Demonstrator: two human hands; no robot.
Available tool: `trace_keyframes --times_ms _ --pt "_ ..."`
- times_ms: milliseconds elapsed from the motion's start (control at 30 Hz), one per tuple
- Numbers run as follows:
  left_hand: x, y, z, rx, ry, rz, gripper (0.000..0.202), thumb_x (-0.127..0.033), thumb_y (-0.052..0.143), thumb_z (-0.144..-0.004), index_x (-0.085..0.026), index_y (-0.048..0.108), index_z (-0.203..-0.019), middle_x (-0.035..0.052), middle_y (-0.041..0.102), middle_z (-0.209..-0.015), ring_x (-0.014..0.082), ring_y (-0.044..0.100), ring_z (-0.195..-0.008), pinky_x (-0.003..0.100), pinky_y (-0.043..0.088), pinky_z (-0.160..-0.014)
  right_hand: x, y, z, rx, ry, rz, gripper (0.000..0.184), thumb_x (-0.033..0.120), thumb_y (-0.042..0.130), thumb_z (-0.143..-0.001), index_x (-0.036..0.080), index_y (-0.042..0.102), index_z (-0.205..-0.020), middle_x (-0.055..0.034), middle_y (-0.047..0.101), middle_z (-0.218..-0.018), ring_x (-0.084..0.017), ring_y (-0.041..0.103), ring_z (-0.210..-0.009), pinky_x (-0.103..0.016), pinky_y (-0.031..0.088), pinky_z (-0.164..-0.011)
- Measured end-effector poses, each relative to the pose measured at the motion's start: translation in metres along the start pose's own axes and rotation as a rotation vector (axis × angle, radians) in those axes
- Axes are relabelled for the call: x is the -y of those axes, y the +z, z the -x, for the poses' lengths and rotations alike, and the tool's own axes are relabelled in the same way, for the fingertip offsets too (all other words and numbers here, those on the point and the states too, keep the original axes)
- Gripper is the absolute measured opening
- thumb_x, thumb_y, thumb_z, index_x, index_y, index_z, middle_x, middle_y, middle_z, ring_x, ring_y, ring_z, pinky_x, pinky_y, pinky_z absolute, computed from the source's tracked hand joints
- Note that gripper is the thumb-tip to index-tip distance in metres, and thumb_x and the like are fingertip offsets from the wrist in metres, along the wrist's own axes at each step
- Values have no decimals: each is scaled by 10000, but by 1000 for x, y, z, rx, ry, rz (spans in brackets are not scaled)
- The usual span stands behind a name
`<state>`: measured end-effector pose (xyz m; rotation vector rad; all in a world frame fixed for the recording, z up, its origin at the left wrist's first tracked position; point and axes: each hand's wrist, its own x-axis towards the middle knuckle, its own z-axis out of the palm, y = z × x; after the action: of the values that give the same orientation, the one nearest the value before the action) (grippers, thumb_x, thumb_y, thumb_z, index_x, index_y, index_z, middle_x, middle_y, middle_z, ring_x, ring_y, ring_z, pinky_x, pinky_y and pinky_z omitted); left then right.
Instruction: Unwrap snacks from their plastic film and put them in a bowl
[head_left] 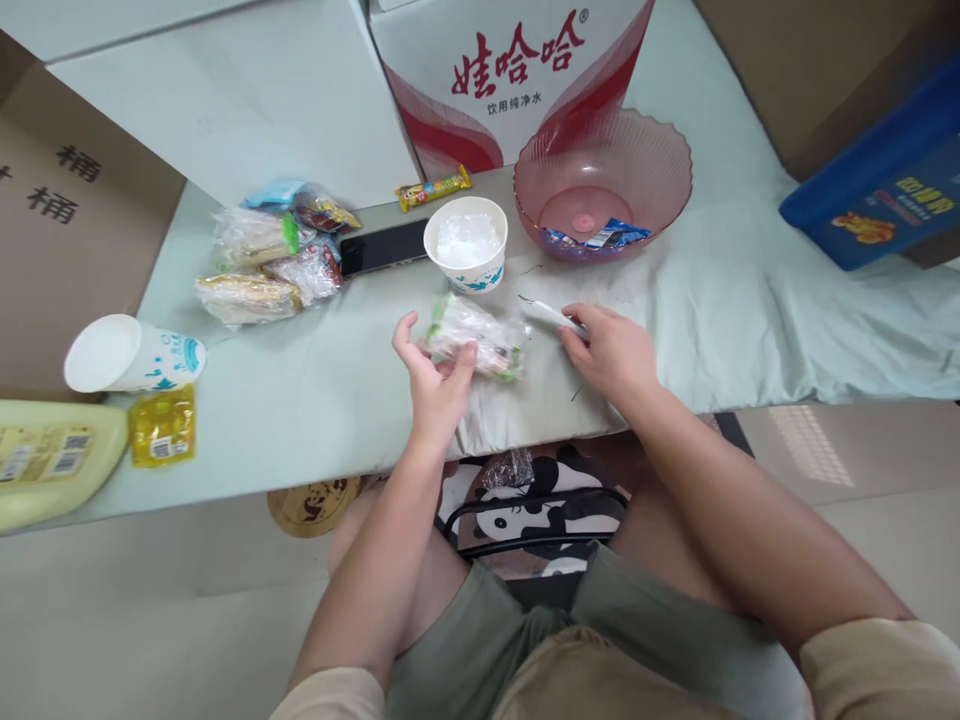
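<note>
My left hand [439,390] is closed on a crinkly clear plastic snack packet [480,330] with green ends, its thumb resting on the wrapper. My right hand [616,355] grips a slim white-handled tool [553,316] with a thin, curved dark tip that points left towards the packet. The tool's exact kind I cannot make out. Tip and packet look close together; whether they touch is unclear. Just behind the packet stands a paper cup [466,275] with crumpled clear plastic [466,238] in its mouth.
A pink ribbed bowl [667,190] holds blue wrappers. A phone [384,248], a yellow snack stick [433,188] and several wrapped snacks [255,295] lie behind. At left are another paper cup [161,360], a yellow packet [163,427] and a pale yellow bottle [60,460]. White boxes [517,75] back the table.
</note>
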<state>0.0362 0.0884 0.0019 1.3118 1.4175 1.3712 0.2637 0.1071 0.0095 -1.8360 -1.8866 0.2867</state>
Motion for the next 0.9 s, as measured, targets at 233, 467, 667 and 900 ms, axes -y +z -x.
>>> trace_keyframes --times_ms 233,467,667,900 --pt "-6 -20 -7 -30 249 -267 544 -603 745 -790 -227 612 -1160 81 603 -1190 237 591 -1167 377 499 -1037 4 3 4 28 -390 -329 596 154 483 -784 176 600 -1369 -122 641 -1413 -300 595 -1294 -481 474 -1080" --pt "-11 -30 -14 -103 -13 -120 202 -381 704 -839 -209 598 -837 9 638 -800 142 612 -771 265 512 -735 19 9 5 152 -353 -420 257 237 532 -881 221 725 -1050 -81 730 -953 -254 669 -952 -431 516 -909" --pt "3 -41 -27 -353 -193 152 270 -319 660 -778 -246 520 -998 -20 562 -827 116 575 -697 234 456 -635 10 0 -3 -276 52 -467 295 195 440 -873 214 670 -1058 -97 709 -1076 -228 660 -980 -371 535 -825" --pt "-2 -46 -21 -297 128 -352 390 -238 767 -726 -250 554 -1052 71 502 -1234 231 501 -1265 362 483 -1020 11 0 9 -35 -293 -243 263 326 548 -894 213 686 -1087 -125 712 -1125 -291 648 -1041 -461 506 -940"
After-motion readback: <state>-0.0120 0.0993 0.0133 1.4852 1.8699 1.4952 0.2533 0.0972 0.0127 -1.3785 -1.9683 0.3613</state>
